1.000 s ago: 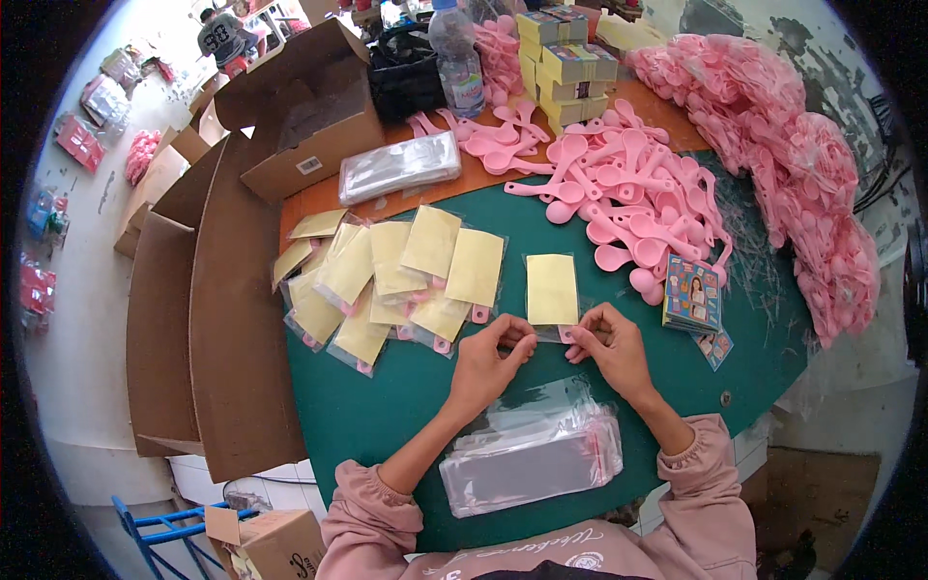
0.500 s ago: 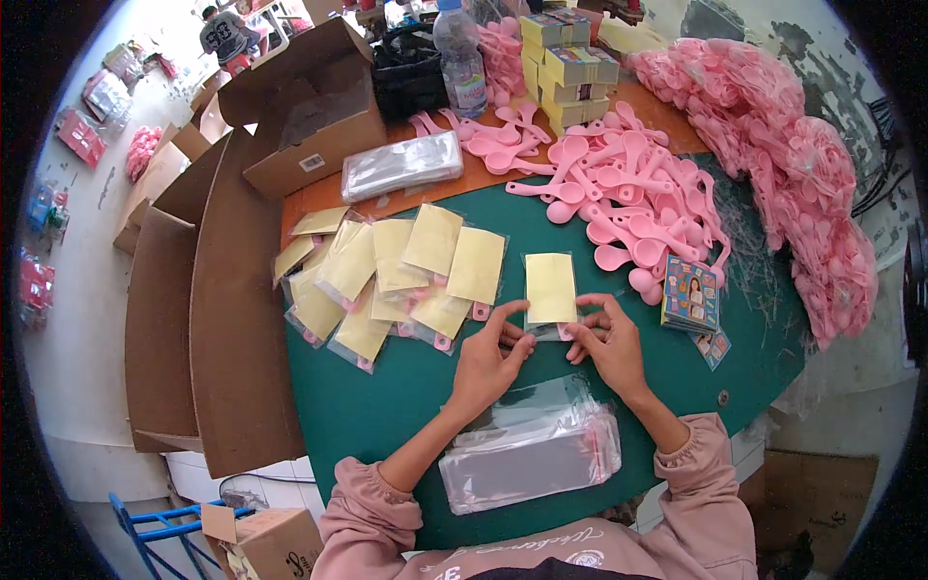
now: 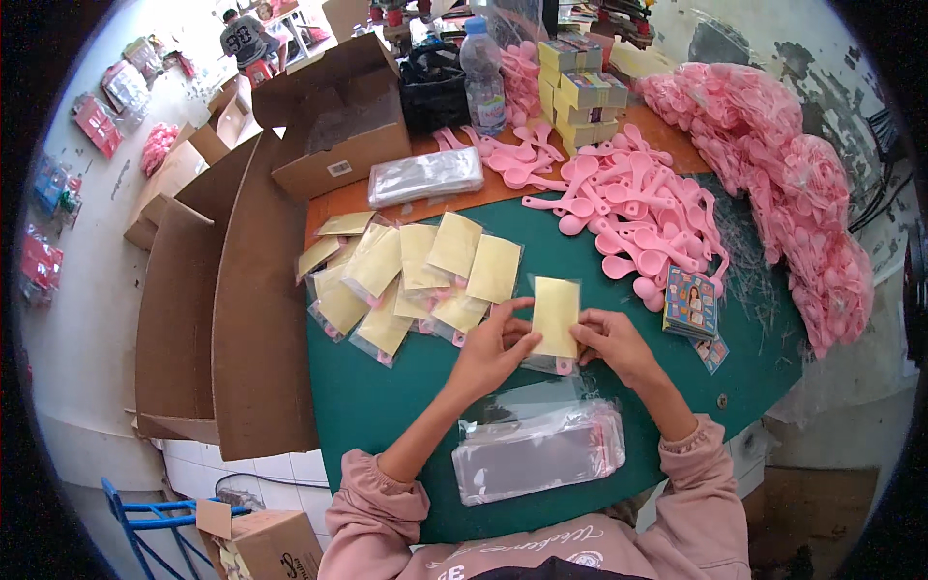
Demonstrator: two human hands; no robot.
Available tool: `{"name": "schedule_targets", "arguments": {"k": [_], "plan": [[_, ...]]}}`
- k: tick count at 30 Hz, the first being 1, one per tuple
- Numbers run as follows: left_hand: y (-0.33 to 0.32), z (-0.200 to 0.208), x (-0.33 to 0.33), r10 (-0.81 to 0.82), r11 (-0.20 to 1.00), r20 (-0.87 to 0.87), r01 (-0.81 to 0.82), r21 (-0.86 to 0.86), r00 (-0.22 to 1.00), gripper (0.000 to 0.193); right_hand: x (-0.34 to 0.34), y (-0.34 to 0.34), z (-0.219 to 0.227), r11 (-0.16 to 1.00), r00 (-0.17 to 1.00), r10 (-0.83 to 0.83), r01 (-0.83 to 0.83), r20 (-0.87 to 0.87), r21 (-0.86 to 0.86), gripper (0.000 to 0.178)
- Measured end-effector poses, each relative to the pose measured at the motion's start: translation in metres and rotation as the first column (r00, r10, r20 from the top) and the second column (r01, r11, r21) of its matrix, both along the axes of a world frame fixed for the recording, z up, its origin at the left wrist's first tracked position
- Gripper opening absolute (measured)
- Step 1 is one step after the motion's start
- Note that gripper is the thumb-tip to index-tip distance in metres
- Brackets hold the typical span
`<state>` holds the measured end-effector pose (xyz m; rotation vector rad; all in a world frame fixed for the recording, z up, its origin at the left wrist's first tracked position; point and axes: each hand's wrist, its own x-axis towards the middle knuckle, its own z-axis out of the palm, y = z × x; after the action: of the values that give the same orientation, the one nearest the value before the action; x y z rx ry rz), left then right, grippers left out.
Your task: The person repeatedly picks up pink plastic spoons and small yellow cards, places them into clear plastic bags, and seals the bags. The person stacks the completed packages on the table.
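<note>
Between both hands is a clear plastic packet (image 3: pixel 556 317) with a pale yellow card inside. A pink handle end shows at its lower edge. My left hand (image 3: pixel 495 350) pinches the packet's left side, thumb near the card's edge. On the right side, my right hand (image 3: pixel 619 346) has thumb and fingers closed at its edge. Just below them lies a stack of clear plastic sleeves (image 3: pixel 541 454). Similar yellow-card packets (image 3: pixel 416 280) overlap in a heap to the left. Pink measuring spoons (image 3: pixel 638 193) are piled beyond, and a stack of colourful cards (image 3: pixel 690 302) sits to the right.
On the left stand open cardboard boxes (image 3: pixel 261 319). A water bottle (image 3: pixel 482 82), a black bag (image 3: pixel 432 87), bundled card stacks (image 3: pixel 585 97) and another sleeve pack (image 3: pixel 425 177) are at the back. Bagged pink spoons (image 3: pixel 802 184) line the right. Another person (image 3: pixel 246 41) sits far off.
The packet now sits more firmly between my hands, with the right fingers closed on its edge. More of the pink handle end shows below the card. The whole view has shifted slightly.
</note>
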<state>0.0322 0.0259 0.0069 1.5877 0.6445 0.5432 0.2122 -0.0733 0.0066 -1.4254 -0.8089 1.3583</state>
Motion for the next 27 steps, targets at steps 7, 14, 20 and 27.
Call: {"name": "schedule_targets", "arguments": {"k": [7, 14, 20, 27], "plan": [[0.149, 0.055, -0.064, 0.454, 0.557, -0.031, -0.256, 0.790, 0.891, 0.025, 0.001, 0.058, 0.000, 0.996, 0.767, 0.004, -0.056, 0.641, 0.062, 0.046], [0.221, -0.038, -0.151, 0.479, 0.778, -0.468, -0.112, 0.618, 0.743, 0.051, -0.041, 0.095, -0.014, 0.996, 0.721, 0.037, -0.083, 0.692, 0.033, 0.070], [0.130, -0.009, -0.081, 0.160, 0.955, -0.129, -0.186, -0.232, 0.979, 0.074, -0.039, 0.099, -0.020, 0.999, 0.653, -0.044, 0.034, 0.756, 0.028, 0.070], [0.127, 0.019, -0.095, 0.240, 0.965, -0.432, -0.262, 0.009, 0.869, 0.074, -0.050, 0.105, -0.018, 0.992, 0.734, -0.122, 0.070, 0.668, 0.105, 0.065]]}}
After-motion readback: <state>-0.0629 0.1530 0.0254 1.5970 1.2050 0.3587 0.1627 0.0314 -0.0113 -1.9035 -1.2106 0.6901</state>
